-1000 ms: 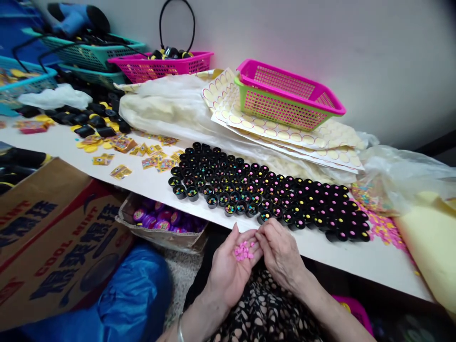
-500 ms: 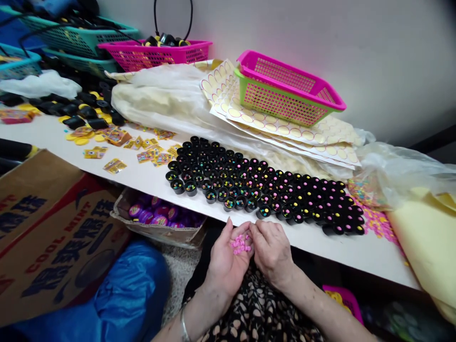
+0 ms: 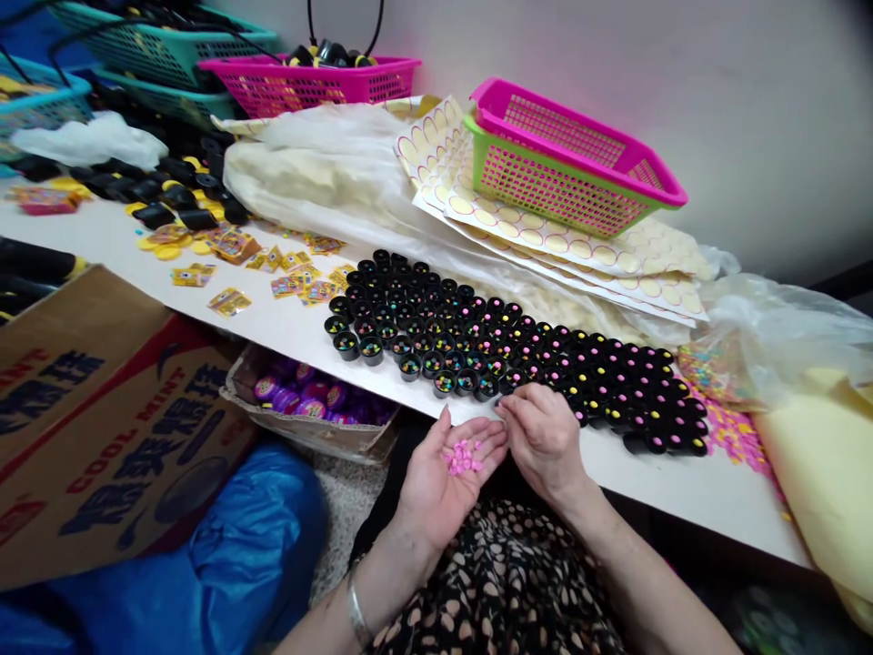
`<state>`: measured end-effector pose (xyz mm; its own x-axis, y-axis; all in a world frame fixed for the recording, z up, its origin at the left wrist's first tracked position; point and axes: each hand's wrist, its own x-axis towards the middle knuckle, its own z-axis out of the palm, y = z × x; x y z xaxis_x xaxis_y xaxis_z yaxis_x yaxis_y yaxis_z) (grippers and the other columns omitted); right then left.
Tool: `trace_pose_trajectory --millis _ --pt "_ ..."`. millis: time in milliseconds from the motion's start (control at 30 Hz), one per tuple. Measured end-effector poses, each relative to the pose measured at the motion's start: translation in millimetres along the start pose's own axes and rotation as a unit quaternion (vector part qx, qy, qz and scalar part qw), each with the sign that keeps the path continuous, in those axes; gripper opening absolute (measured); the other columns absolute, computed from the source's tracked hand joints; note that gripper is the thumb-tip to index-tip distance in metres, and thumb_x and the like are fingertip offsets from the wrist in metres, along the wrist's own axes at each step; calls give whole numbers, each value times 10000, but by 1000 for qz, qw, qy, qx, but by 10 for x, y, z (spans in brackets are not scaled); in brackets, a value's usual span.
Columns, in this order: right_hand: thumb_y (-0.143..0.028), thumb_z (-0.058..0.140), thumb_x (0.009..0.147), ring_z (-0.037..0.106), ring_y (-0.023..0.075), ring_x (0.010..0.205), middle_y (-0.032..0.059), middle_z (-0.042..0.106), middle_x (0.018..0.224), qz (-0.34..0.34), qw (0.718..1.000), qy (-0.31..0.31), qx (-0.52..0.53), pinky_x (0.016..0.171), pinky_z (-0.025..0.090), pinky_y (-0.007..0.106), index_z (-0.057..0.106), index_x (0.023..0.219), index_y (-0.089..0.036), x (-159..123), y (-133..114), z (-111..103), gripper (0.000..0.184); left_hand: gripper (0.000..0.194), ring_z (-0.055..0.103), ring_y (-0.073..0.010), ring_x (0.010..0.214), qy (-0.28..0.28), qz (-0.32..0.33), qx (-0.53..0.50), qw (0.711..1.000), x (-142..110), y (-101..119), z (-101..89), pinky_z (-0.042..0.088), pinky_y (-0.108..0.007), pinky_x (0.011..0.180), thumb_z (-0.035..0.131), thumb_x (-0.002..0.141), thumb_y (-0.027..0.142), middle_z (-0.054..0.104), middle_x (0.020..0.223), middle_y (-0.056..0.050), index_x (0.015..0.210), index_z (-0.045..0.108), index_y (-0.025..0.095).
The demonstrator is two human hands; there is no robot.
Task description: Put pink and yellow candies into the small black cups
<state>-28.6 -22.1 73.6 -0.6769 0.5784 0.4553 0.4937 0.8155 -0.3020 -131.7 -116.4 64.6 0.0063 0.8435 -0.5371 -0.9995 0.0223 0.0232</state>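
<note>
The left grip [image 3: 443, 487] is lying wide open, palm up, with a loose heap of pink pellets [image 3: 464, 458] resting on it; just to its right, the right grip [image 3: 546, 437] is hovering with its fingertips drawn narrowly together, and the black cups [image 3: 470, 346] are standing in packed rows just beyond it. Both forearms are running out of view at the bottom edge; whether the right fingertips are pinching a pellet I cannot tell, and that grip is covering part of the front row. Well left of the left grip, a cardboard carton [image 3: 88, 437] is leaning, a carton of purple packs [image 3: 327, 435] is sitting nearer, and yellow packets [image 3: 230, 302] are lying beyond on the surface [image 3: 672, 491]. Past the cups, sticker sheets [image 3: 501, 218] are supporting nested baskets [image 3: 559, 177], the cups standing in between; right of the right grip, loose pink and yellow pellets [image 3: 740, 435] are spreading beside yellow sheeting [image 3: 815, 464].
</note>
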Motion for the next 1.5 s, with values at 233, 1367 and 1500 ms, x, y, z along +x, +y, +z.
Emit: trace_pose_trajectory --millis 233,1367,1500 --pt "-216 464 823 436 146 714 25 557 715 -67 977 -138 -149 644 244 298 579 635 -177 365 142 8 224 401 599 -244 917 10 -3 21 1000 21 -6 -25 439 -342 868 468 819 392 641 920 -189 842 607 17" --pt "-145 436 831 462 140 737 34 565 787 -112 976 -187 30 659 338 278 629 904 -189 -95 -109 -85 211 456 565 -144 731 -35 29 -12 999 24 6 -15 451 -265 724 369 861 401 618 820 -133 932 586 6" --pt "-156 417 833 452 145 723 42 559 769 -129 982 -140 16 644 320 287 621 831 -167 -131 -113 -5 204 391 548 -114 696 -56 25 -17 998 11 -15 -15 441 -226 676 383 867 358 605 782 -91 911 590 30"
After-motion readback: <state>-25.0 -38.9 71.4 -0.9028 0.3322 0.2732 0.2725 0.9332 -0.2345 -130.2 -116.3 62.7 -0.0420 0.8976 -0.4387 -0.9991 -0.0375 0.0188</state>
